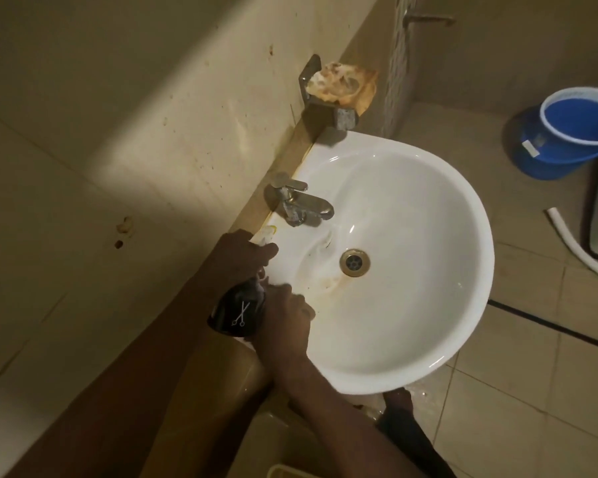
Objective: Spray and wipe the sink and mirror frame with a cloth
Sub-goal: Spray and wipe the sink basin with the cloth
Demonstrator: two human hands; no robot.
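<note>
Here both hands (242, 253) (283, 322) grip a black spray bottle (237, 313) at the sink (463, 270) rim's left edge.

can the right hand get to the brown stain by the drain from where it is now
Probably yes: the right hand is already over the sink rim, and the bowl between it and the stain near the drain is bare.

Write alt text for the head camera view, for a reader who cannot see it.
A person's left hand and right hand together hold a dark spray bottle at the near-left rim of a white wall-mounted sink, which has brownish stains beside its drain. A metal tap sits at the back rim, with a soap dish on the wall and a blue bucket on the tiled floor.
</note>
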